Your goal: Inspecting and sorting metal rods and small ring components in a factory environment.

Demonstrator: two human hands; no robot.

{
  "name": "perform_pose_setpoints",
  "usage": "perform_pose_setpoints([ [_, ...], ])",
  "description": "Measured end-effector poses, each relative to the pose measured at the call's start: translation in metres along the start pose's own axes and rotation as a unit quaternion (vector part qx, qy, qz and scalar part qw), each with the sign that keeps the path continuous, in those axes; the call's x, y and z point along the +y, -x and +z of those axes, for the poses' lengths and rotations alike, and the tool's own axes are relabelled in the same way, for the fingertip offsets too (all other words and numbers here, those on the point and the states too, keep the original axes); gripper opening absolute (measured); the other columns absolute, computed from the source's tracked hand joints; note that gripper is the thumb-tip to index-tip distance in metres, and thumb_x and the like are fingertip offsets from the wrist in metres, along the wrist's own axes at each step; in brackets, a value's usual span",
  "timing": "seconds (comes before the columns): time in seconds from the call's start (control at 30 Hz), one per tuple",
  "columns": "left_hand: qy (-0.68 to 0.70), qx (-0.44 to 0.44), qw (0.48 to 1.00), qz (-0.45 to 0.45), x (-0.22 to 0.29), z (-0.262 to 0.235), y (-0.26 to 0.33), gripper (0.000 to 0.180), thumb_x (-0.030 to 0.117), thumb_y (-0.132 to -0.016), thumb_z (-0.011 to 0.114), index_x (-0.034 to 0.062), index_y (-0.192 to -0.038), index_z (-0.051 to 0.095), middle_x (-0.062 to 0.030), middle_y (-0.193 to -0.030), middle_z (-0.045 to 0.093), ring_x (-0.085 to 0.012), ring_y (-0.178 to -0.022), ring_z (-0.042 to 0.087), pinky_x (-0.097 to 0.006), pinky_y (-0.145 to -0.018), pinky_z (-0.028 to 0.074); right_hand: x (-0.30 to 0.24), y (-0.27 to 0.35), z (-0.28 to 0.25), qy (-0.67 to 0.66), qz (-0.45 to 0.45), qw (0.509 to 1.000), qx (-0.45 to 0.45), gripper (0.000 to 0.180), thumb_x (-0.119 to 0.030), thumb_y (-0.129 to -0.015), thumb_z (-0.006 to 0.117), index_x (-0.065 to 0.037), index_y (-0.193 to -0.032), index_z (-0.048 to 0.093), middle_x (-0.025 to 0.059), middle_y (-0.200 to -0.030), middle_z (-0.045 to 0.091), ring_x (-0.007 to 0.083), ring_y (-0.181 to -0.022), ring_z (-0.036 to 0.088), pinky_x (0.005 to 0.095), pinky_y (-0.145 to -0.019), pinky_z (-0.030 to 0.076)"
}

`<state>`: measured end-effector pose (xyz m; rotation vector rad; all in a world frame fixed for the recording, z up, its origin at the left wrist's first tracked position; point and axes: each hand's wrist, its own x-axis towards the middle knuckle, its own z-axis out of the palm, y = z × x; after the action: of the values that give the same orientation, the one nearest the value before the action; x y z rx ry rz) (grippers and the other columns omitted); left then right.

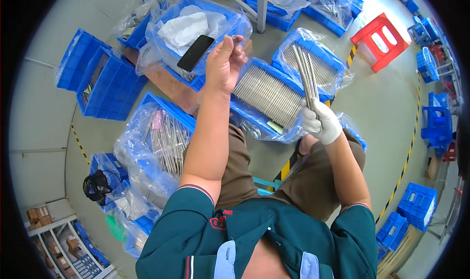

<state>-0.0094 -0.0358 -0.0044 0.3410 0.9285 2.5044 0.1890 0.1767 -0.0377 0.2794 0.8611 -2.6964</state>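
Observation:
My left hand (224,66), bare, is raised in front of me with its fingers curled in. A small greyish bit shows at its fingertips, too little to name. Just left of it a black phone (196,52) rests at a lined blue crate. My right hand (320,123), in a white glove, is closed round a bundle of several thin metal rods (306,73) that point up and away. Beneath and between the hands is a blue crate with rows of metal rods (268,97). Another plastic-lined crate of rods (318,66) stands beyond the bundle.
At my left, loose metal rods (169,142) fill a plastic-lined crate. Stacked blue crates (108,83) stand farther left. A red stool (381,41) is at the far right. Black-and-yellow tape (413,142) marks the floor. A grey metal leg (262,9) rises at the back.

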Motion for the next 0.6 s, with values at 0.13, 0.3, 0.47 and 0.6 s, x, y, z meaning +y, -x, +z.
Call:
perform_pose_setpoints([
  [0.13, 0.028, 0.001, 1.000, 0.001, 0.001, 0.007, -0.001, 0.037, 0.034, -0.086, 0.062, -0.0006, -0.099, 0.056, -0.0001, -0.068, 0.051, -0.0097, -0.062, 0.047, -0.024, -0.061, 0.040, 0.028, -0.026, -0.032, -0.071, 0.054, 0.995, 0.052, 0.023, -0.012, -0.091, 0.052, -0.002, -0.111, 0.048, 0.0008, -0.079, 0.052, 0.0076, -0.063, 0.048, 0.0228, -0.056, 0.041],
  [0.3, 0.049, 0.008, 0.997, -0.054, -0.012, 0.013, 0.005, 0.034, 0.032, -0.089, 0.059, 0.0000, -0.097, 0.055, 0.0001, -0.067, 0.050, -0.0088, -0.060, 0.048, -0.023, -0.059, 0.040, 0.102, -0.084, -0.108, -0.162, 0.095, 0.971, 0.150, 0.025, 0.004, -0.086, 0.049, 0.001, -0.111, 0.043, 0.0158, -0.100, 0.054, 0.0294, -0.094, 0.058, 0.0420, -0.084, 0.052],
  [0.47, -0.026, 0.042, 0.993, -0.110, -0.034, 0.035, 0.020, 0.031, 0.029, -0.090, 0.058, 0.0001, -0.099, 0.056, 0.0001, -0.069, 0.051, -0.0074, -0.061, 0.047, -0.021, -0.058, 0.040, 0.155, -0.136, -0.189, -0.177, 0.163, 0.934, 0.263, 0.019, 0.000, -0.089, 0.046, 0.002, -0.107, 0.051, 0.0155, -0.100, 0.061, 0.0303, -0.096, 0.061, 0.0412, -0.081, 0.055],
  [0.6, -0.086, -0.013, 0.970, -0.225, -0.073, 0.060, 0.069, 0.027, 0.024, -0.092, 0.056, 0.0011, -0.105, 0.059, -0.0023, -0.086, 0.059, -0.0087, -0.080, 0.054, -0.024, -0.075, 0.045, 0.171, -0.188, -0.184, -0.158, 0.182, 0.937, 0.252, 0.012, 0.000, -0.088, 0.049, 0.001, -0.099, 0.053, 0.0141, -0.092, 0.061, 0.0275, -0.086, 0.062, 0.0382, -0.077, 0.056],
])
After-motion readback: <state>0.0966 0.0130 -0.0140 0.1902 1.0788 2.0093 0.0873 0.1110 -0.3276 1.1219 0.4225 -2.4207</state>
